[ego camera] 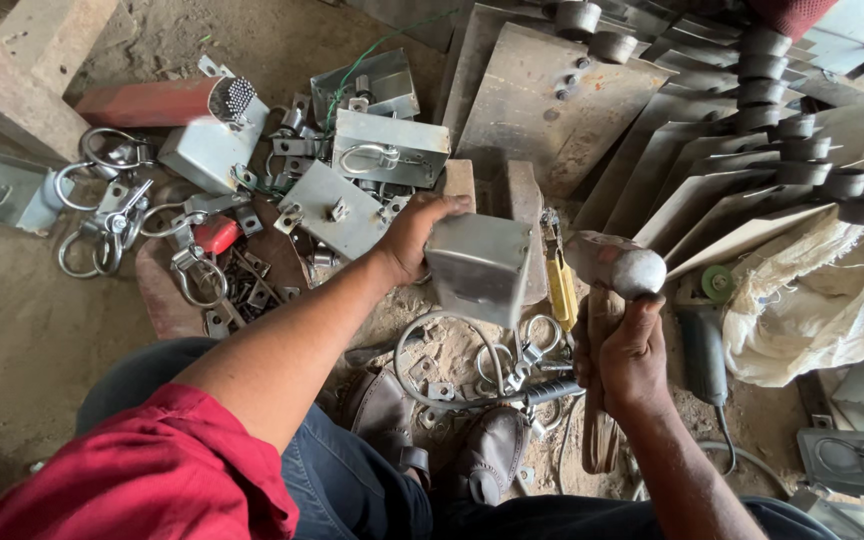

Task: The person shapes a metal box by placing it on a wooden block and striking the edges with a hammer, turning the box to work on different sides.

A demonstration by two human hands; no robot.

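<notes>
My left hand (412, 240) has its fingers clamped on a metal box (479, 265), held upright on a wooden block (524, 205). My right hand (630, 355) grips a hammer (614, 268), whose head sits just right of the box and level with it, handle pointing back toward me.

I see soft, even daylight, fairly bright, with only faint shadows on the dusty floor (22, 330). The rounded grey steel hammer head (617, 268) shows a pale sheen. Focus is sharp centrally; edges bend outward, and the red sleeve (152, 480) looks slightly soft.
</notes>
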